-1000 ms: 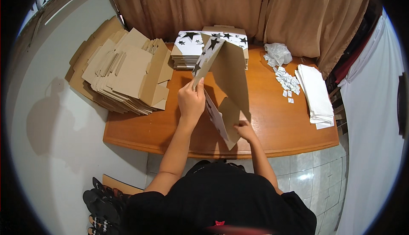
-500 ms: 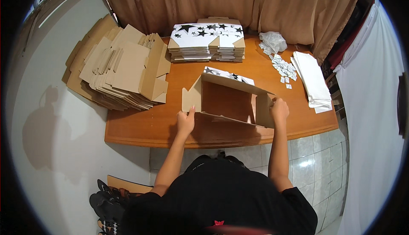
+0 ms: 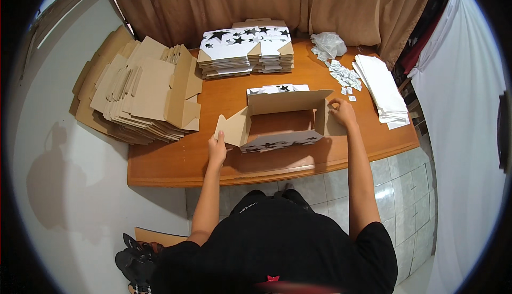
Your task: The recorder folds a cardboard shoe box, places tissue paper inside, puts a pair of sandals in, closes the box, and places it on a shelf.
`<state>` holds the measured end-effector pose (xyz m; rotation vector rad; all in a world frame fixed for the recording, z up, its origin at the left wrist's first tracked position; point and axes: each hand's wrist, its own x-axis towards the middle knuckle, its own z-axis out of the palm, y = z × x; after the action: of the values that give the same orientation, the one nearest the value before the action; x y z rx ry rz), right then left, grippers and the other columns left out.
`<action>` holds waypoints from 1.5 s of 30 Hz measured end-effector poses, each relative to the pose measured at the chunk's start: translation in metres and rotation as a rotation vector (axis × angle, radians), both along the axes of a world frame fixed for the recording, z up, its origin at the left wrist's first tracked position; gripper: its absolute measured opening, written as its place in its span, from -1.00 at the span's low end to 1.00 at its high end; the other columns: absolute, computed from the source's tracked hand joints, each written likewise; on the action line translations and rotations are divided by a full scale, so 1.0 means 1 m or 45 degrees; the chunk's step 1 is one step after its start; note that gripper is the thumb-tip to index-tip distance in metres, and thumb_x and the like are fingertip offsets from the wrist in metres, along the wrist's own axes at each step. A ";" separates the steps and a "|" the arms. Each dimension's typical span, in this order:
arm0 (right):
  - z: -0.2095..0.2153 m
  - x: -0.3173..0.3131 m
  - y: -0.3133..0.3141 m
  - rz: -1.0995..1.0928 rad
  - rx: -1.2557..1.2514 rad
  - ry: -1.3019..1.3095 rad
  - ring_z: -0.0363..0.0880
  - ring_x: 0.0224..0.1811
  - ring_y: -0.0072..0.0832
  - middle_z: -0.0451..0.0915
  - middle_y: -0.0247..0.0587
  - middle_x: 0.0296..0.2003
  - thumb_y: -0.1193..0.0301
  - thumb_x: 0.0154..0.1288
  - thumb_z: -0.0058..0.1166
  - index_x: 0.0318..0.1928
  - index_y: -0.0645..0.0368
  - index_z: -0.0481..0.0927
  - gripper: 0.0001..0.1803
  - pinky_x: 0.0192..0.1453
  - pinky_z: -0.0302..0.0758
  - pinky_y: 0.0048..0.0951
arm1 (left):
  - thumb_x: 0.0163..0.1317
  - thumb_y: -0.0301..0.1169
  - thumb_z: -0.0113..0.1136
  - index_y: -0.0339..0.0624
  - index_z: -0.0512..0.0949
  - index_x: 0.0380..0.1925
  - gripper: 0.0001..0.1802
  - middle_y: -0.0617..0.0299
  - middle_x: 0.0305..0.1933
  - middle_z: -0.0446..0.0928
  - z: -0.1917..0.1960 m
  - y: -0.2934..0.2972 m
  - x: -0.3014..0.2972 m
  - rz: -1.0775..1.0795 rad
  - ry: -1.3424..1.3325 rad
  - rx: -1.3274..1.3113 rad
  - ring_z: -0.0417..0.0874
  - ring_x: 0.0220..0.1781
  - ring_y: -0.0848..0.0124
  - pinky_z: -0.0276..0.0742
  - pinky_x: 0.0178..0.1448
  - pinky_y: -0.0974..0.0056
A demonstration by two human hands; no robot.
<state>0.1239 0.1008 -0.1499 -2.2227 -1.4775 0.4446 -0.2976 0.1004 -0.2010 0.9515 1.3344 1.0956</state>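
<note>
A cardboard box (image 3: 288, 103), brown inside and white with black stars outside, stands on the wooden table in front of me. Its four walls are spread into a frame, and the tabletop shows through the middle. My left hand (image 3: 217, 147) pinches the flap at the box's left end, thumb on the brown face. At the right end, my right hand (image 3: 343, 114) grips the side flap with bent fingers; the fingertips are partly hidden behind the board.
Flat brown cardboard pieces (image 3: 144, 89) are piled at the left. Star-patterned folded boxes (image 3: 229, 52) are stacked at the back. To the right are a clear plastic bag (image 3: 328, 45), small white packets (image 3: 344, 75) and white sheets (image 3: 380, 89). The table's front edge (image 3: 277, 175) is close to me.
The box has turned more level and its walls stand wider apart, so the starred near side now shows. My left hand moved left with the flap; my right hand shifted slightly away from me.
</note>
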 end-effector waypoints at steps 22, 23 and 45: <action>-0.054 -0.034 0.012 0.003 0.079 -0.508 0.57 -0.33 -0.08 0.51 0.05 -0.30 0.48 0.06 0.06 -0.05 0.33 0.43 -0.61 -0.33 0.54 -0.14 | -0.47 0.43 0.24 -0.29 -0.23 0.35 0.51 -0.11 0.45 -0.40 0.013 0.031 0.070 -0.869 1.410 -0.001 -0.44 0.48 0.04 -0.49 0.39 -0.20; -0.045 -0.035 0.010 0.026 0.080 -0.402 0.57 -0.35 -0.02 0.51 0.11 -0.28 0.52 0.05 0.06 0.07 0.29 0.31 -0.49 -0.30 0.53 -0.12 | -0.47 0.41 0.26 -0.27 -0.26 0.35 0.51 -0.10 0.45 -0.40 0.006 0.028 0.069 -0.839 1.366 0.048 -0.45 0.48 0.04 -0.48 0.39 -0.19; -0.051 -0.001 -0.031 0.512 0.193 -0.116 0.33 0.13 0.05 0.26 0.15 0.14 0.21 0.00 0.23 0.14 0.03 0.40 -0.37 0.12 0.36 -0.13 | -0.37 0.22 0.34 0.11 0.14 0.31 0.14 0.08 0.45 -0.17 0.011 0.011 0.091 -0.820 1.359 0.690 -0.21 0.48 0.09 -0.37 0.38 -0.26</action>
<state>0.1229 0.0702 -0.2014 -1.8509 -1.9466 0.3421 -0.2064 0.1115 -0.1896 2.3855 1.3384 0.3902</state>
